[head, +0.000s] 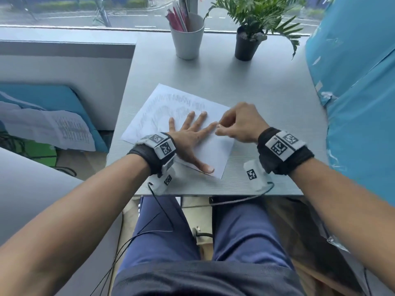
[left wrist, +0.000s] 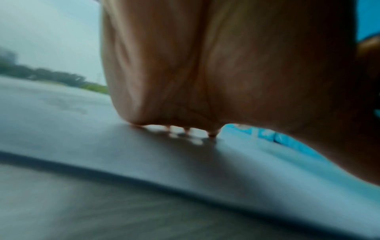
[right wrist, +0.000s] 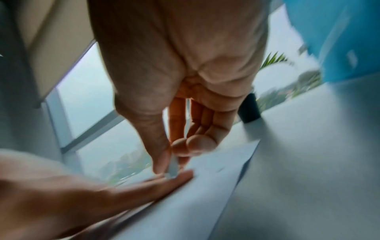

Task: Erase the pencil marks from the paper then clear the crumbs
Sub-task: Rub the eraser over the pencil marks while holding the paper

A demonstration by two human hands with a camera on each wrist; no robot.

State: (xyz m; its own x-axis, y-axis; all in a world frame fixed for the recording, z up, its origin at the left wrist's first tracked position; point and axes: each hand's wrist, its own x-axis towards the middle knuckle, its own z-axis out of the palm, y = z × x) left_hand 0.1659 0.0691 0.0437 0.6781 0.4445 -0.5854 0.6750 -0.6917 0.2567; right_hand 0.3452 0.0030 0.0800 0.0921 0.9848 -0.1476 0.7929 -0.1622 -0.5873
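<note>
A white sheet of paper (head: 171, 107) with grey pencil scribbles (head: 181, 102) across its far half lies skewed on the grey table (head: 267, 92). My left hand (head: 190, 135) is spread flat on the sheet, fingers straight, pressing it down. My right hand (head: 220, 129) hovers at the sheet's right edge, just beyond the left index fingertip. In the right wrist view its thumb and fingers pinch a small pale eraser (right wrist: 172, 168), whose lower end touches the paper (right wrist: 205, 186). The left wrist view shows only my palm (left wrist: 205, 73) against the blurred paper.
A white cup of pens (head: 188, 37) and a potted plant (head: 245, 41) stand at the table's far edge by the window. A blue plastic-wrapped surface (head: 352, 82) borders the right side. Printed papers (head: 64, 129) lie on a blue cushion to the left, below table level.
</note>
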